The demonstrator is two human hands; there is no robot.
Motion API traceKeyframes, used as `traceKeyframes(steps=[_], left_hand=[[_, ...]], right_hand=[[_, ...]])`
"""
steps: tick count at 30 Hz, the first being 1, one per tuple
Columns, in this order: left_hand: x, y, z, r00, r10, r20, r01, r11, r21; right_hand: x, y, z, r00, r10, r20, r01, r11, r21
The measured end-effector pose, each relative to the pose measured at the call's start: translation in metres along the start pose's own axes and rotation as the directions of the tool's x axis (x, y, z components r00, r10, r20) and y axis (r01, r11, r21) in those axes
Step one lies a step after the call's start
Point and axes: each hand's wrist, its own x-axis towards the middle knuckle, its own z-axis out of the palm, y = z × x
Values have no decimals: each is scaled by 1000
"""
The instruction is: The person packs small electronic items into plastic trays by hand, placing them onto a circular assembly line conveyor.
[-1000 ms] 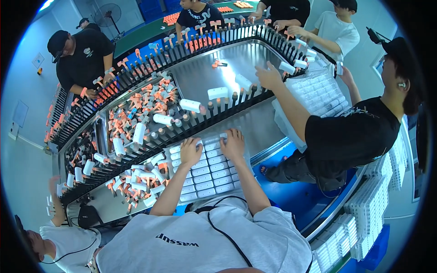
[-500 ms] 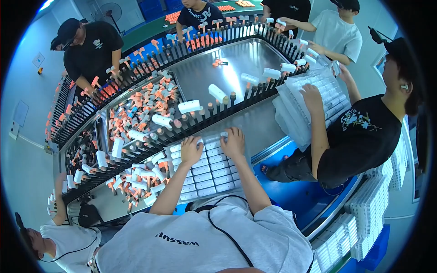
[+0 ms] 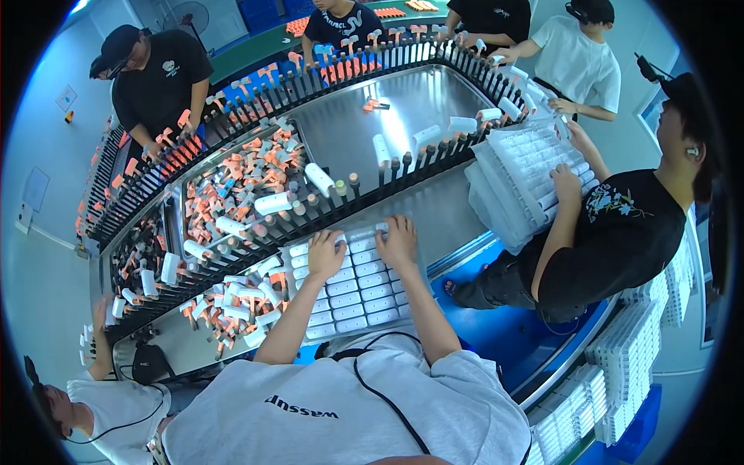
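In front of me lies a clear plastic tray (image 3: 319,335) filled with rows of white, rounded rectangular casings (image 3: 347,299). My left hand (image 3: 326,257) is at its far left part, fingers curled and thumb closed around a white casing that shows only in part. At the far right part, my right hand (image 3: 398,243) has thumb and fingers closed on another white casing (image 3: 381,228), mostly hidden by the hand. Both forearms reach over the tray's sides.
Beyond the tray curves a line of black pegs (image 3: 387,177), some bearing white casings. Left of me is a pile of orange-and-white parts (image 3: 232,306). A metal bin holds orange and grey parts (image 3: 240,182). A co-worker (image 3: 620,225) at right handles stacked trays (image 3: 504,182).
My hands and the tray have stayed in place. Casings on the pegs have shifted along the line. The right co-worker's near hand has moved lower over the stacked trays.
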Motion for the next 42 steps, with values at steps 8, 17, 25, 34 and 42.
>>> traceKeyframes(steps=[8,17,25,34,42], left_hand=[[0,0,0,1000,7,-10,-7,1000,-16],[0,-1,1,1000,13,-12,-13,1000,12],[-1,0,0,1000,5,-13,-5,1000,3],[0,-1,1,1000,3,17,-3,1000,4],[1,0,-1,999,23,-26,-23,1000,-10]], right_hand=[[1,1,2,1000,11,2,-11,1000,5],[1,2,3,1000,15,16,-15,1000,-12],[1,1,1,999,22,31,-21,1000,-14],[2,2,1,999,20,33,-19,1000,-23],[2,0,3,998,40,52,-38,999,-28]])
